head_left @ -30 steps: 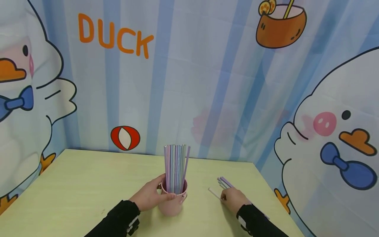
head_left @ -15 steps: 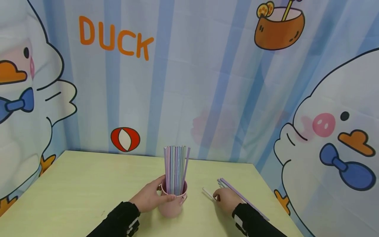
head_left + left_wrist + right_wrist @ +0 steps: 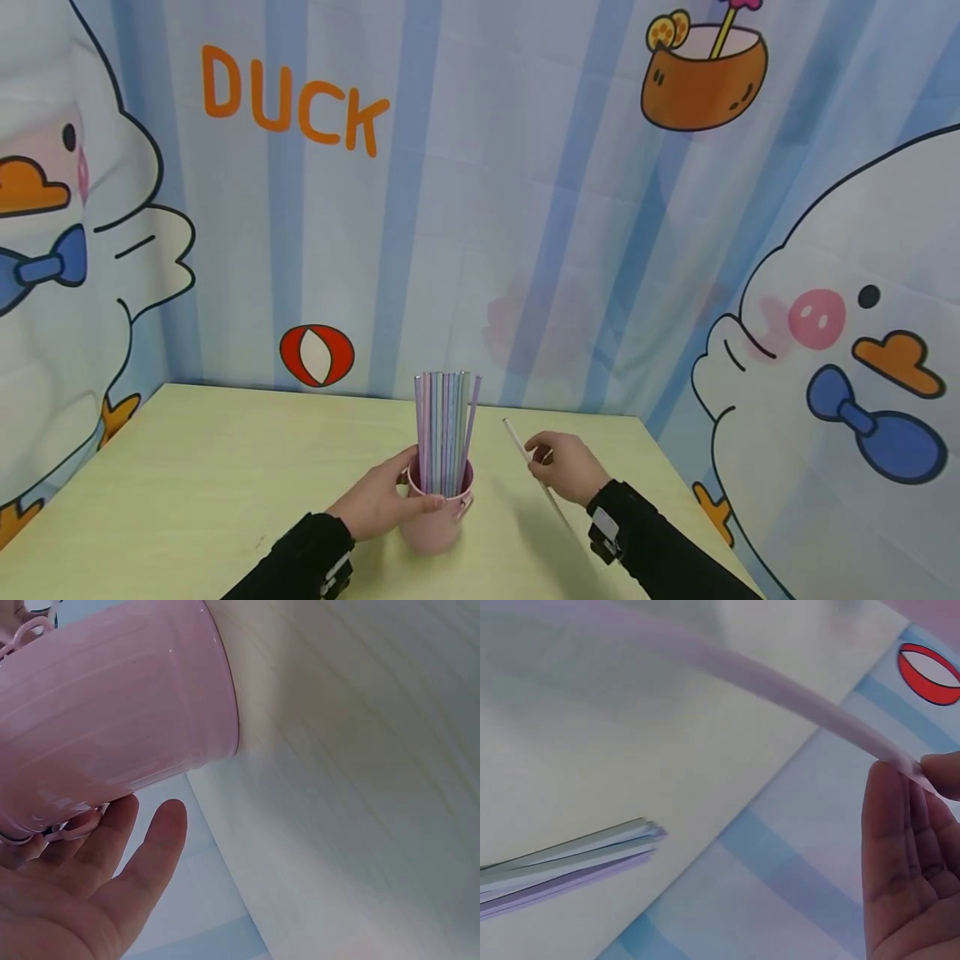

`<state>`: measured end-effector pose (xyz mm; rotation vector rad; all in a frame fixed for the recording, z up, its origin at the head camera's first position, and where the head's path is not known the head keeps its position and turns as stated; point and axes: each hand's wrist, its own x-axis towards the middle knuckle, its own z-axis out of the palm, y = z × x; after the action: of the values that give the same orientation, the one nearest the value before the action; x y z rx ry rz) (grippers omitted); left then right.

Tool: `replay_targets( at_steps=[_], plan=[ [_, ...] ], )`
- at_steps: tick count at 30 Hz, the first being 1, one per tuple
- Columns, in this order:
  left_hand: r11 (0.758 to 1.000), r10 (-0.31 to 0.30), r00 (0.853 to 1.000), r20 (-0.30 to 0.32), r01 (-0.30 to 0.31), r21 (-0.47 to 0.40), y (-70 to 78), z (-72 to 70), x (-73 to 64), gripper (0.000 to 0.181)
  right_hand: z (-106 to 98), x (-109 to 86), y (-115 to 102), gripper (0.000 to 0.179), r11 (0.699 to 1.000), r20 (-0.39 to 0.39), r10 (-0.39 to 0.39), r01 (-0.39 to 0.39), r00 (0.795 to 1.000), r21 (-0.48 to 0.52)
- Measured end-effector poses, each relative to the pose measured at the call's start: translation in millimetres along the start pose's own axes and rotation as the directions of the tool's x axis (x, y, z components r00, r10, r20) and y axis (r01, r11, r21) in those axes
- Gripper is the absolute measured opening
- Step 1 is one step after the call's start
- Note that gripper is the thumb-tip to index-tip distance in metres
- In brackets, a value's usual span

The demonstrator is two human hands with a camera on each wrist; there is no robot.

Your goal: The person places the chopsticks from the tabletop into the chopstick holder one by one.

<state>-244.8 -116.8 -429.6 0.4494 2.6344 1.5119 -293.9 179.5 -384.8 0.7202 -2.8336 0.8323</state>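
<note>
My left hand (image 3: 384, 498) grips a small pink bucket (image 3: 433, 532) near its rim, thumb across the front. The bucket stands upright on the table, with a bundle of pastel straws (image 3: 442, 429) poking out of its top. In the left wrist view, fingers lie against the side of the bucket (image 3: 112, 705). To the right of it, my right hand (image 3: 572, 468) pinches one pale pink straw (image 3: 517, 437) between thumb and fingers, raised and slanted over the table. The right wrist view shows the thumb and fingertips on this straw (image 3: 802, 701).
Several more straws (image 3: 570, 866) lie together on the table in the right wrist view; in the head view the right hand and arm hide them. The pale yellow table (image 3: 262, 467) ends at a blue striped duck-print curtain (image 3: 480, 208).
My right hand has drawn one straw leftward from the loose pile and lifted it off the table. The left hand keeps its hold on the bucket.
</note>
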Motion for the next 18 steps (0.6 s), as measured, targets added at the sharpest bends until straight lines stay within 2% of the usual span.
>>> replay_targets(
  at_steps=[9, 14, 18],
  plan=[
    [1.000, 0.014, 1.000, 0.009, -0.014, -0.011, -1.8, -0.4, 0.3, 0.094, -20, 21.4, -34, 0.021, 0.976, -0.084, 0.061, -0.042, 0.995, 0.212],
    [1.000, 0.016, 1.000, 0.007, -0.016, -0.009, -1.3, -1.6, -0.1, 0.095, -34, 31.2, -49, 0.024, 0.957, -0.145, 0.028, 0.015, 0.989, 0.288],
    [1.000, 0.015, 1.000, 0.006, -0.015, -0.001, -1.2, -2.3, 0.1, 0.095, -45, 37.8, -63, 0.025, 0.947, -0.224, -0.007, 0.078, 0.975, 0.311]
  ],
)
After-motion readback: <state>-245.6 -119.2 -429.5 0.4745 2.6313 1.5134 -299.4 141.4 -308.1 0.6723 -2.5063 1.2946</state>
